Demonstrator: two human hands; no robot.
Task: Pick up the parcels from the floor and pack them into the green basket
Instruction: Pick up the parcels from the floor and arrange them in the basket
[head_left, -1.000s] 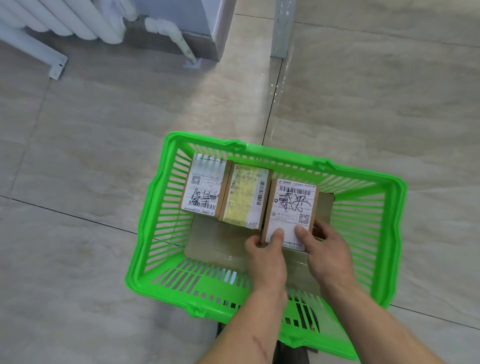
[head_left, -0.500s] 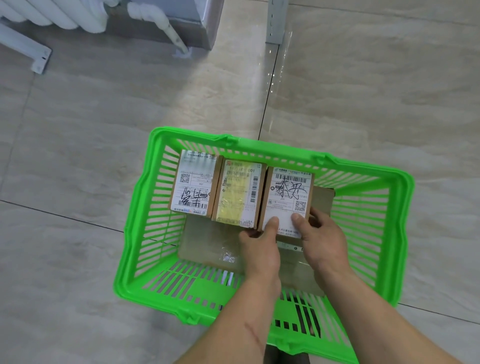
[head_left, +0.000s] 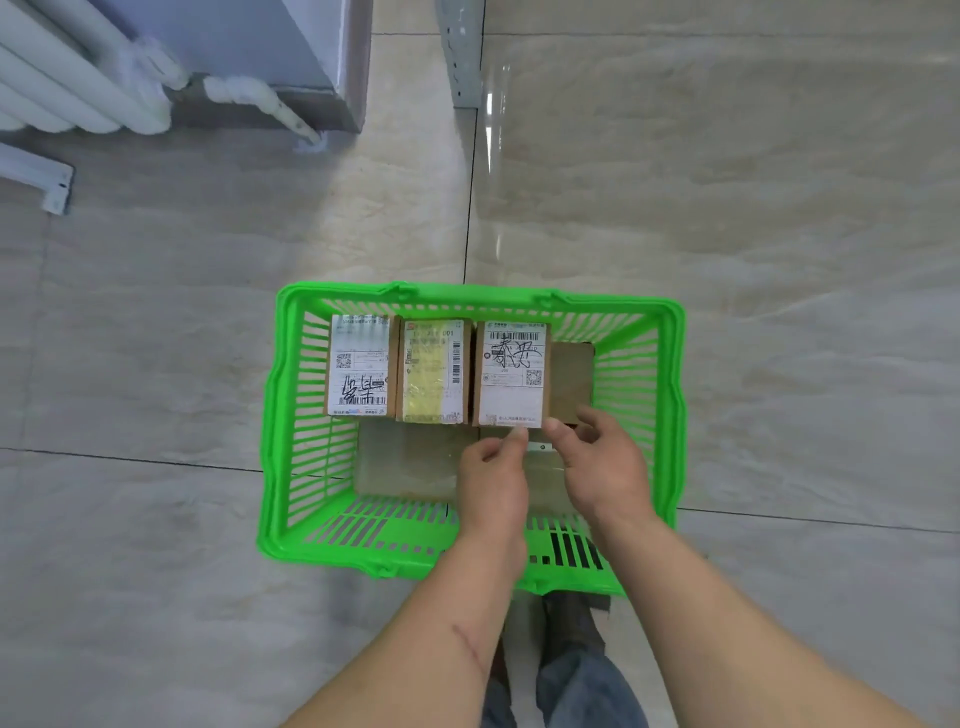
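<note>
Three parcels (head_left: 436, 371) sit mid-frame in the basket (head_left: 291, 415); no parcels on the floor. Left hand (head_left: 491, 483) and right hand (head_left: 605, 462) fingers loosely curled, touching the right one.

I take this for an indoor room, perhaps a parcel pickup point or storeroom, though I can't tell which. I see a floor (head_left: 727, 260) of large glossy beige tiles with dark grout lines, a white radiator (head_left: 62, 88) with its lagged pipe (head_left: 249, 96) in the far left corner, and a grey perforated metal upright (head_left: 460, 52) like shelving. A green basket (head_left: 670, 415) holds labelled parcels (head_left: 358, 364).
</note>
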